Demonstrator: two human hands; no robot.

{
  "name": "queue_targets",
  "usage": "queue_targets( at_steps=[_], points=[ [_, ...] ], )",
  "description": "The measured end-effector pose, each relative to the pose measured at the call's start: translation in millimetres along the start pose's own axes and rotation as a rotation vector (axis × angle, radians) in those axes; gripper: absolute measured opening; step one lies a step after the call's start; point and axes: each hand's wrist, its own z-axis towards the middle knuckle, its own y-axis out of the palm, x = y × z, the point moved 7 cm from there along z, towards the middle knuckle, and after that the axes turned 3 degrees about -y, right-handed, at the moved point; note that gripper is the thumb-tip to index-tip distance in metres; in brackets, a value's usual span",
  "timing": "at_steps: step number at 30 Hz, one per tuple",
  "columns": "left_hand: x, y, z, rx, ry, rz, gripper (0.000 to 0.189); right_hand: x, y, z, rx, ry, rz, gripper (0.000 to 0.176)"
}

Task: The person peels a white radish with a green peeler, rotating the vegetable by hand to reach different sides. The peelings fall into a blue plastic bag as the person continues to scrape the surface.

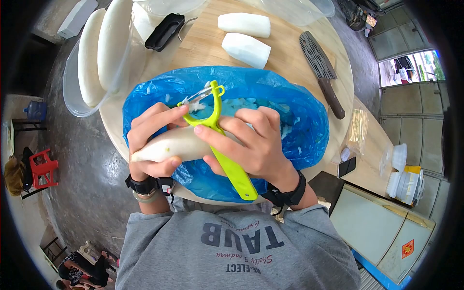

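Observation:
A white radish (176, 145) lies slantwise above a basin lined with a blue plastic bag (304, 108). My left hand (154, 135) wraps round its tapered end, fingertips near the peeler's head. A green Y-shaped peeler (234, 176) crosses over the radish, its blade up and bits of peel stuck on it. My right hand (256, 140) is closed round the peeler's handle and rests against the radish, whose far end it hides. White peelings (239, 104) lie inside the blue bag.
Two peeled radish pieces (244, 25) lie on a wooden board (203, 41), beside a knife (319, 67). A clear tub (72, 96) with whole radishes stands at left, near a black tray (165, 31). A phone (346, 166) lies right. People (87, 270) are at lower left.

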Motion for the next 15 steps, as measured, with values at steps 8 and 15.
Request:
queue_targets(
  at_steps=[8,15],
  points=[
    [-0.9,0.8,0.6,-0.094,0.072,0.005,0.062,-8.7,3.6,0.4,0.034,-0.054,-0.061,0.030],
    [-0.8,0.6,0.2,-0.027,0.006,-0.010,0.064,-4.5,1.2,1.0,0.030,-0.016,-0.029,0.029]
  ],
)
